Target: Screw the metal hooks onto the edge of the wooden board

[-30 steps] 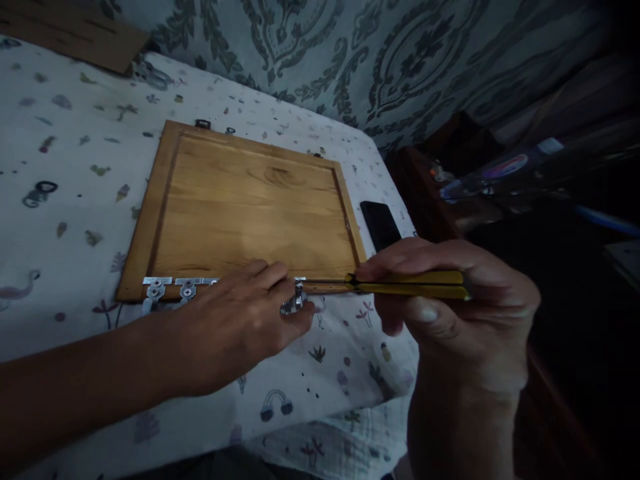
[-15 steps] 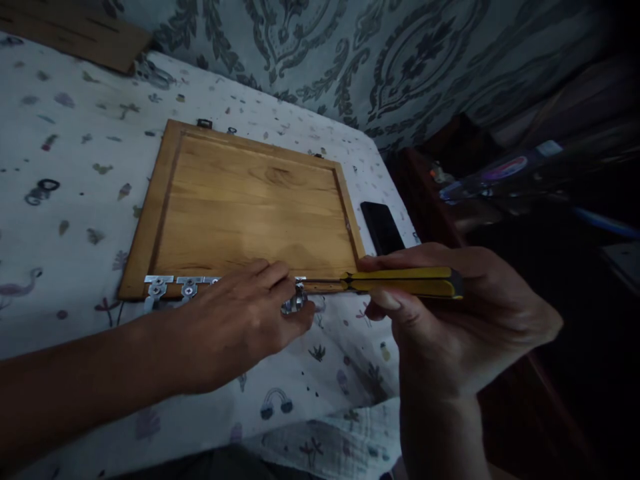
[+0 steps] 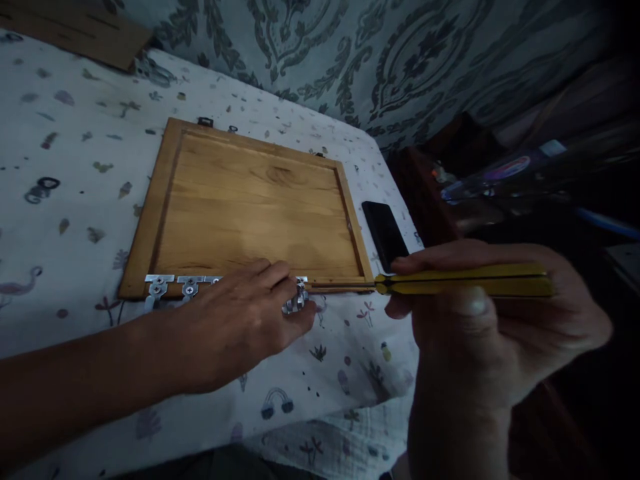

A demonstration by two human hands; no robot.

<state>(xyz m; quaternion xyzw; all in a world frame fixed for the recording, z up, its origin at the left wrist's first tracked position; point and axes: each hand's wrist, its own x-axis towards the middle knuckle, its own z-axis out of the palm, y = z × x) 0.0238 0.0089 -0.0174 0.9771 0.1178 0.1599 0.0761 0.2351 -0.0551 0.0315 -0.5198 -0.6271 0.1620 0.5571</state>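
Observation:
A framed wooden panel (image 3: 260, 207) lies flat with metal hinges (image 3: 158, 288) in a row along its near edge. My left hand (image 3: 247, 323) rests over that edge, its curled fingers and thumb closed around a shiny hinge (image 3: 295, 301) near the middle. Part of the row is hidden beneath this hand. In my right hand (image 3: 480, 327) is a yellow-handled screwdriver (image 3: 465, 280), gripped between thumb and fingers. Its thin shaft runs level along the near edge to the left, the end close to the held hinge; whether it touches a screw I cannot tell.
Beyond the panel's right side lies a black phone (image 3: 384, 230). A cardboard box (image 3: 75, 33) stands at the far left, metal parts (image 3: 155, 72) beside it. The patterned cloth (image 3: 60, 267) covers the table. A plastic bottle (image 3: 500, 170) lies at the right.
My right hand has moved to the right with the screwdriver, drawing it back so more of the shaft shows. The left hand and the panel have stayed in place.

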